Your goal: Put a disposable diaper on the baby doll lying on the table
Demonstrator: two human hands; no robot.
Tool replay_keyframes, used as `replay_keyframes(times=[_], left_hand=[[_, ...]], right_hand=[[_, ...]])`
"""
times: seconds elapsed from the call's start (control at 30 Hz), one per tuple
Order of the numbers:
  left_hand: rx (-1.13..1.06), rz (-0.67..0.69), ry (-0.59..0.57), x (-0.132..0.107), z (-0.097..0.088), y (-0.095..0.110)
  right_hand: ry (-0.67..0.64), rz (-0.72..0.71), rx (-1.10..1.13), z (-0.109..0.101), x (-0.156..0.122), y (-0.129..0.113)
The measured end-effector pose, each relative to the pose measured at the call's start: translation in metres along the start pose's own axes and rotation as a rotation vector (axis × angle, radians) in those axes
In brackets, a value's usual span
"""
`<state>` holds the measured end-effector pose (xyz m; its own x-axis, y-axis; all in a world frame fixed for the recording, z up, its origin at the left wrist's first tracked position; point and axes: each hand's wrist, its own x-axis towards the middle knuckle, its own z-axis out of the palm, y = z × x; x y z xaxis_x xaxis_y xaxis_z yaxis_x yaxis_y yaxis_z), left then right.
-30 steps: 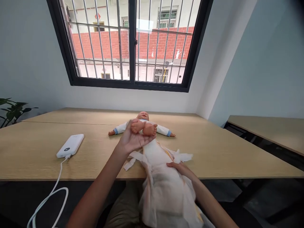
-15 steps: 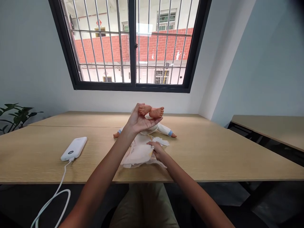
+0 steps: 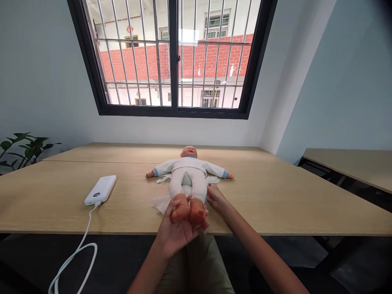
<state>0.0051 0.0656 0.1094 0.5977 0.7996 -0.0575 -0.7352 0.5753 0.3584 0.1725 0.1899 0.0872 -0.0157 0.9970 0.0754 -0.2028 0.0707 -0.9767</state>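
A baby doll (image 3: pixel 187 169) in white clothes lies on its back on the wooden table (image 3: pixel 275 200), head toward the window, arms spread. My left hand (image 3: pixel 176 232) cups both bare feet (image 3: pixel 188 212) of the doll at the table's near edge, fingers wrapped under them. An opened white diaper (image 3: pixel 162 202) lies flat under the doll's hips and legs. My right hand (image 3: pixel 216 198) rests beside the doll's right-side leg, fingers bent down on the diaper's edge; whether it pinches the diaper is unclear.
A white power bank (image 3: pixel 100 190) with a white cable (image 3: pixel 76 253) trailing off the front edge lies at left. A green plant (image 3: pixel 24 149) stands at far left. A second desk (image 3: pixel 349 169) is at right. A barred window (image 3: pixel 174 57) fills the wall behind.
My left hand has lowered the doll's raised legs down toward me to the table's edge. The diaper now lies spread beneath the doll, and my right hand has shifted to its right side.
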Motion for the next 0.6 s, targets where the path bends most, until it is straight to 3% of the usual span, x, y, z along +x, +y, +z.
replay_keyframes(times=[0.07, 0.13, 0.2, 0.27, 0.3, 0.37, 0.47, 0.53, 0.6], left_hand=[[-0.03, -0.017, 0.017, -0.002, -0.01, -0.008], [-0.045, -0.029, 0.028, -0.002, -0.017, -0.014], [-0.064, -0.038, 0.037, -0.001, -0.022, -0.019], [-0.061, -0.055, 0.037, -0.003, -0.027, -0.02], [-0.039, -0.078, 0.037, -0.006, -0.029, -0.019], [0.033, -0.135, 0.045, -0.014, -0.034, -0.015], [0.13, -0.176, 0.083, -0.03, -0.04, -0.001], [0.169, -0.153, 0.123, -0.04, -0.044, 0.008], [0.188, -0.116, 0.187, -0.046, -0.046, 0.015]], right_hand=[[-0.028, 0.08, 0.048, -0.012, -0.006, 0.0], [0.07, 0.081, -0.006, -0.022, -0.012, 0.001], [0.254, -0.023, -0.157, -0.027, -0.02, 0.002], [0.291, -0.236, -0.365, -0.027, -0.033, 0.0], [0.21, -0.348, -0.472, -0.025, -0.041, -0.003], [-0.083, -0.522, -0.666, -0.018, -0.057, -0.013], [-0.464, -0.609, -0.914, -0.006, -0.076, -0.028], [-0.601, -0.639, -1.041, 0.0, -0.08, -0.035], [-0.651, -0.658, -1.13, 0.003, -0.078, -0.04]])
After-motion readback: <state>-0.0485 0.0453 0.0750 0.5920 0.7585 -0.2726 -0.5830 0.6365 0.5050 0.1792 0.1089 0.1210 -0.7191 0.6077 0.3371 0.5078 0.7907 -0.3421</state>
